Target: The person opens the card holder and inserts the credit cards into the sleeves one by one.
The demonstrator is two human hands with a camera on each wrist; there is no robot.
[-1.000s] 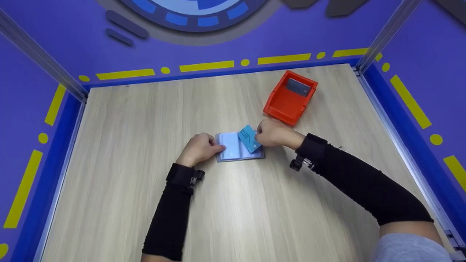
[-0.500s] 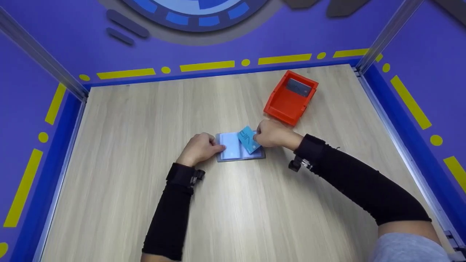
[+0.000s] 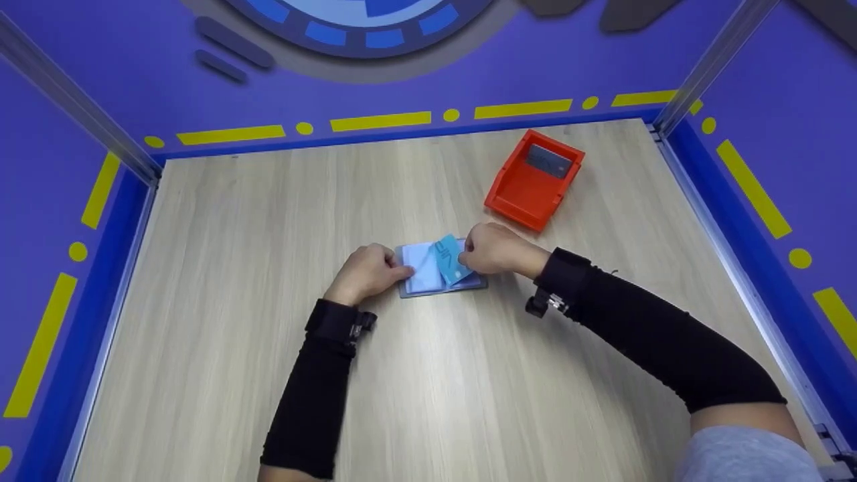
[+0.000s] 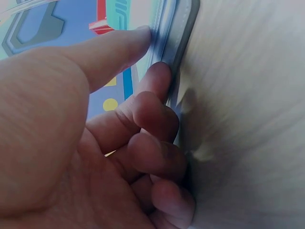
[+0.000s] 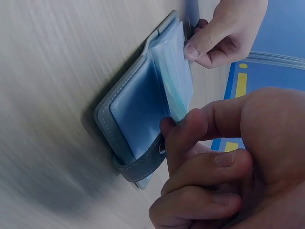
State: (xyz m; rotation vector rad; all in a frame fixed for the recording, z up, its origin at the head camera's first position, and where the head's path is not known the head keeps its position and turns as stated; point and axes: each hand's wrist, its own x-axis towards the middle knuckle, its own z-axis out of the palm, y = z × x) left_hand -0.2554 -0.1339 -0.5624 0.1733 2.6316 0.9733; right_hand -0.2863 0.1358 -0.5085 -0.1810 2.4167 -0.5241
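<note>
We count one blue card (image 3: 450,260), pinched in the right hand (image 3: 494,248) over an open card holder (image 3: 420,269), mid-worktop (image 3: 402,381); left hand (image 3: 367,272), gripping the holder's left edge; red bin (image 3: 525,193), far right.

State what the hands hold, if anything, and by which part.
Right hand: the blue card, by its right edge. Left hand: the open card holder, by its left edge.

A blue card (image 3: 450,260) slants across an open card holder (image 3: 422,266).
</note>
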